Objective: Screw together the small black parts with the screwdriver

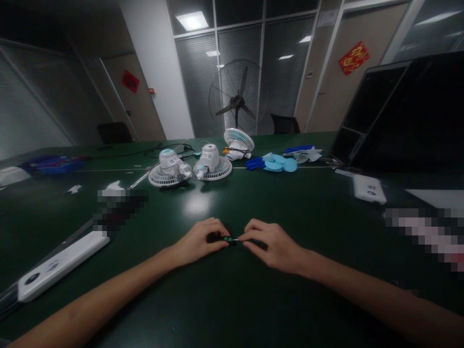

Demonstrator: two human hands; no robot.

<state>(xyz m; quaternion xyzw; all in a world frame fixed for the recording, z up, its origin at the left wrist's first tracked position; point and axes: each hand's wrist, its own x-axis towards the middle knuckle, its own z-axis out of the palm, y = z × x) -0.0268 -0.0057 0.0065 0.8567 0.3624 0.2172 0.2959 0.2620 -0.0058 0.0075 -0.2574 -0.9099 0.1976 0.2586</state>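
Both my hands rest on the dark green table (224, 299), fingertips meeting near its middle. My left hand (201, 239) is closed around a small dark object with a green tip (227, 239). My right hand (270, 244) is closed in a pinch on the other end of that small thing, with a thin pale part showing between the two hands. What the object is I cannot make out. Farther back lie three small white desk fans (170, 169), (212, 164), (237, 142), taken partly apart.
Blue fan blades (279, 163) and blue gloves lie behind the fans. A long white device (60, 266) sits at the left, another white device (369, 188) at the right. A dark monitor (406, 111) stands right. A floor fan (237, 99) and chairs are beyond the table.
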